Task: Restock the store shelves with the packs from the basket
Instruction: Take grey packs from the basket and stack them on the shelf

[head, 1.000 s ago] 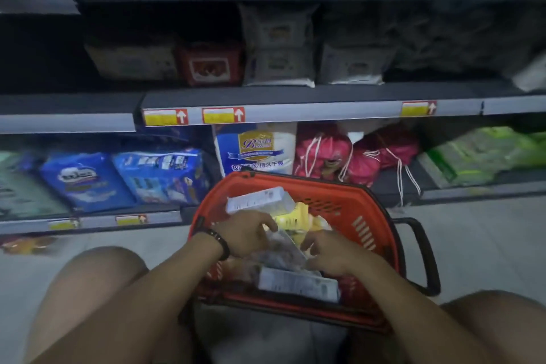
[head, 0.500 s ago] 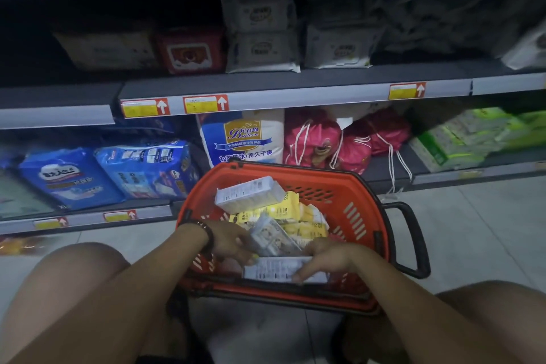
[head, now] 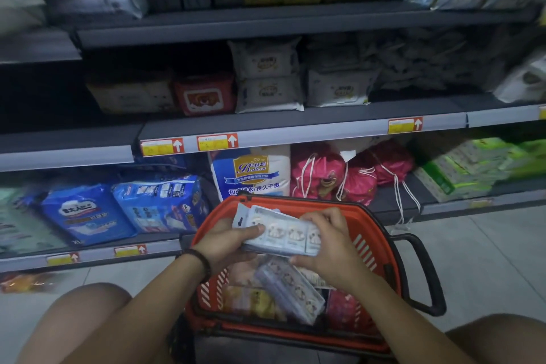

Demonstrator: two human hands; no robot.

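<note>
**Desk:** How far along are you?

**Me:** Early, I'd judge. I have one pack (head: 283, 233) lifted just above the basket (head: 381, 245), and none of it has reached a shelf yet. My left hand (head: 227, 242) pinches its left end, thumb on top and fingers beneath. My right hand (head: 328, 242) curls over the right end.

**Desk:** What's left in the basket?

**Me:** Plenty. A second pack (head: 289, 289) lies slantwise right under the held one, yellow packs (head: 251, 301) sit near left, and something pink is near right. Most of the restocking is still to do.

**Desk:** Where does the held one go?

**Me:** I can't tell. The middle shelf (head: 325, 121) has white packs (head: 269, 77) with a red pack (head: 204, 94) to their left, and it is dark further left. On the bottom shelf are blue bags (head: 88, 213) at left, then pink bags (head: 319, 174), then green packs (head: 461, 171) at right. Nothing there plainly matches mine.

**Desk:** Anything in the way?

**Me:** The basket stands on the floor between my knees and the bottom shelf, so any reach goes over its far rim. Its black handle (head: 425, 275) sticks out to the right. White strings from the pink bags hang over the shelf edge just beside the rim and could snag.
</note>
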